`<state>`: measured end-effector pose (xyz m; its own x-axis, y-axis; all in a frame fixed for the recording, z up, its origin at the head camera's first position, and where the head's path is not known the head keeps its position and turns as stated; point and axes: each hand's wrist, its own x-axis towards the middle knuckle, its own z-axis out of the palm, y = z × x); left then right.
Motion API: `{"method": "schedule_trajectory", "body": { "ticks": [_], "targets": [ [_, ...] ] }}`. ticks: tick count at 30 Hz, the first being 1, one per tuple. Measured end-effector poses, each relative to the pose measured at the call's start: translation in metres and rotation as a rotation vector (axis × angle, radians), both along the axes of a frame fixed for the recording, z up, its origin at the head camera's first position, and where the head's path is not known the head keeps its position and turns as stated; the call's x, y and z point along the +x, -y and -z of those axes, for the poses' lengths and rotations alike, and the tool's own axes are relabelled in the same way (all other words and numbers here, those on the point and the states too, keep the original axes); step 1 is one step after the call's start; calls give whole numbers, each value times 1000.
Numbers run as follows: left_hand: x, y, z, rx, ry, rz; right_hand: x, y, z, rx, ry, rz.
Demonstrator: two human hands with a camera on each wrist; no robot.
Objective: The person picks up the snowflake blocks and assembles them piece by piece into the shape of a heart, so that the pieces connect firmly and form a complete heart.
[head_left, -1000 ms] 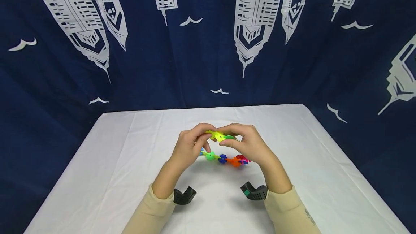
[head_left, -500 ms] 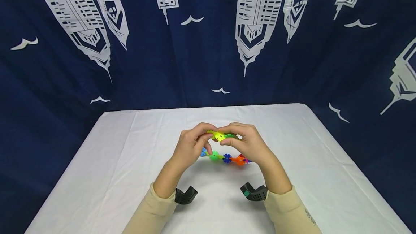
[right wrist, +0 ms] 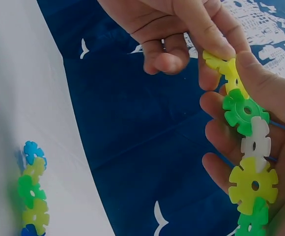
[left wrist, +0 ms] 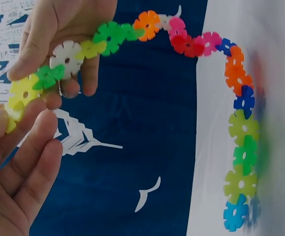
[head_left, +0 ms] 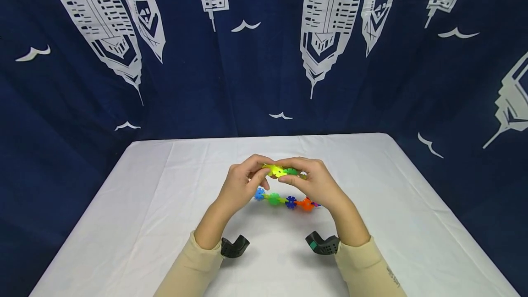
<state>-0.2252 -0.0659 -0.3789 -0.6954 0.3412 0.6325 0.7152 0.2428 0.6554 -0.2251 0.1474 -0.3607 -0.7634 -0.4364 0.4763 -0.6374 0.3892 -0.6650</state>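
A long chain of flower-shaped notched plastic discs (left wrist: 243,82) in many colours hangs from my hands and curves down onto the table. My left hand (head_left: 241,180) pinches a yellow disc (left wrist: 14,123) at the chain's upper end between thumb and finger. Beside it, my right hand (head_left: 319,180) grips another yellow disc (left wrist: 23,88), which overlaps the first; I cannot tell how firmly they are joined. Green and white discs (right wrist: 256,140) follow along the right palm. The lower end, a light blue disc (left wrist: 236,214), lies on the table. In the head view the right hand hides the chain's middle.
A white cloth covers the table (head_left: 165,223). Behind it hangs a dark blue curtain (head_left: 231,81) with white building and bird prints. Black wrist devices (head_left: 235,246) sit below both hands, at the beige sleeves (head_left: 191,260).
The chain's part on the table has slid slightly to the right, and its red discs are now behind my right hand. Both hands keep nearly the same place and hold.
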Motion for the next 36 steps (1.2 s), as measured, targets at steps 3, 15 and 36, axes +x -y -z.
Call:
{"method": "schedule_trajectory", "body": {
  "ticks": [3, 15, 36],
  "targets": [
    [-3, 0, 2, 8, 21, -23, -2, -1, 1, 42, -18, 59],
    [-35, 18, 29, 524, 610, -240, -15, -14, 8, -54, -191, 349],
    [-51, 48, 84, 287, 968, -371, -44, -30, 65, 303, 527, 103]
  ]
}}
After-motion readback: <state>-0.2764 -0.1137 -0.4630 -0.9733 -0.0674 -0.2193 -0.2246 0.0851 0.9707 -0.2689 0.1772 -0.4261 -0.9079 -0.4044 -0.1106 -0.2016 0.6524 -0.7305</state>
